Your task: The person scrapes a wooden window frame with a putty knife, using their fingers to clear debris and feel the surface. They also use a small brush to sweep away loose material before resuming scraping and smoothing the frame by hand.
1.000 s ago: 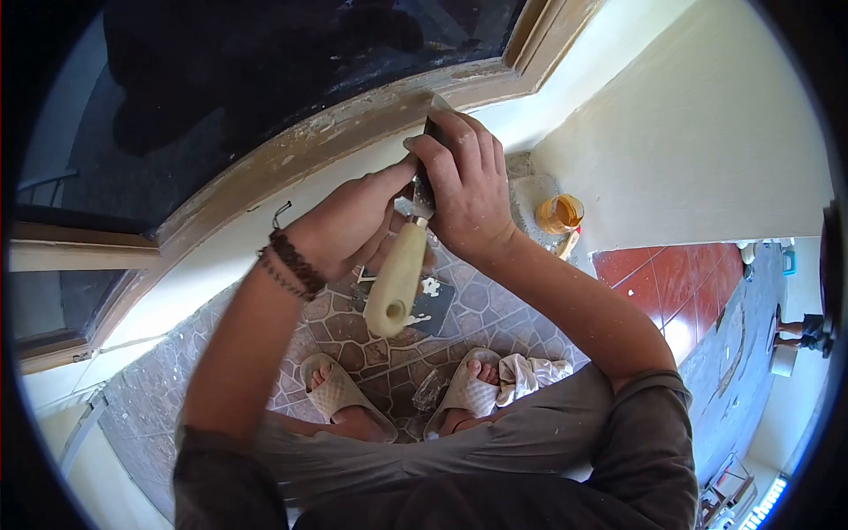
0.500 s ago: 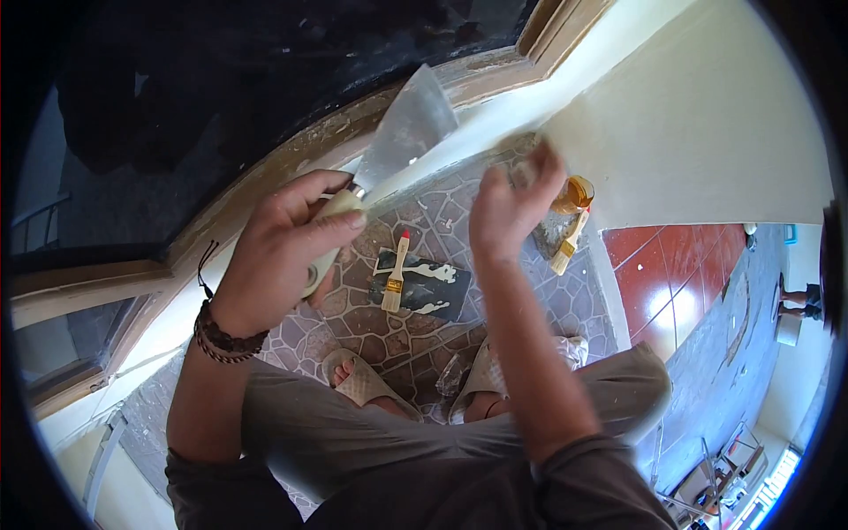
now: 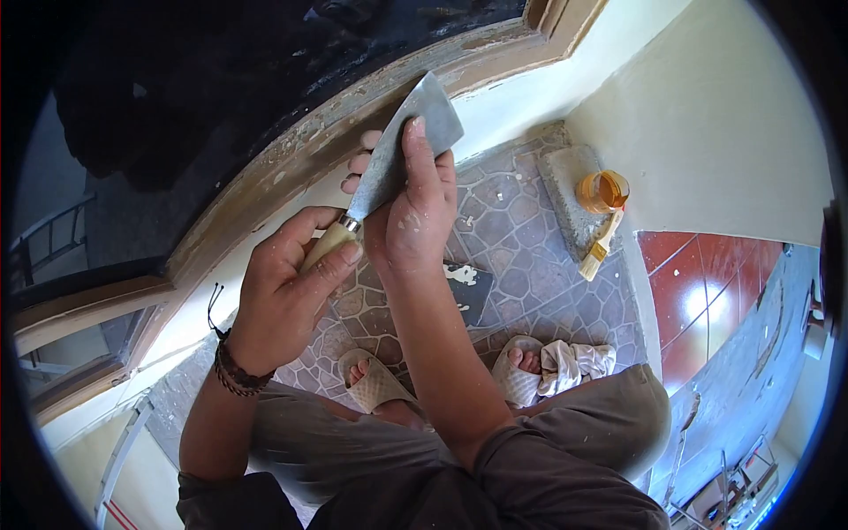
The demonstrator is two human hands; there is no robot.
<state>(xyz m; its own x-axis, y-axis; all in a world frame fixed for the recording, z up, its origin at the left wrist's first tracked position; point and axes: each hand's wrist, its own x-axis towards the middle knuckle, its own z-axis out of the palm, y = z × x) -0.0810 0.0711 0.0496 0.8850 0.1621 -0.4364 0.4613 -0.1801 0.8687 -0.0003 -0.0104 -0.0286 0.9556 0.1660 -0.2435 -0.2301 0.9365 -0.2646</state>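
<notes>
My left hand (image 3: 287, 296) is closed around the pale handle of a putty knife (image 3: 441, 115). The knife points up and away, its broad grey blade in front of the window frame. My right hand (image 3: 415, 216) grips the blade, thumb pressed on its near face and fingertips showing past the far edge. Below my right forearm, a dark board (image 3: 474, 300) smeared with white paste lies on the floor, partly hidden.
An orange-stained jar (image 3: 603, 191) stands by a concrete block (image 3: 565, 190), with a paintbrush (image 3: 598, 251) leaning there. A crumpled cloth (image 3: 576, 367) lies by my sandal (image 3: 519, 375). The worn wooden window frame (image 3: 309, 132) runs along the wall ahead.
My right hand has come left from beside the knife and taken hold of its blade. The brush on the board is now hidden behind my arms. My view has shifted slightly.
</notes>
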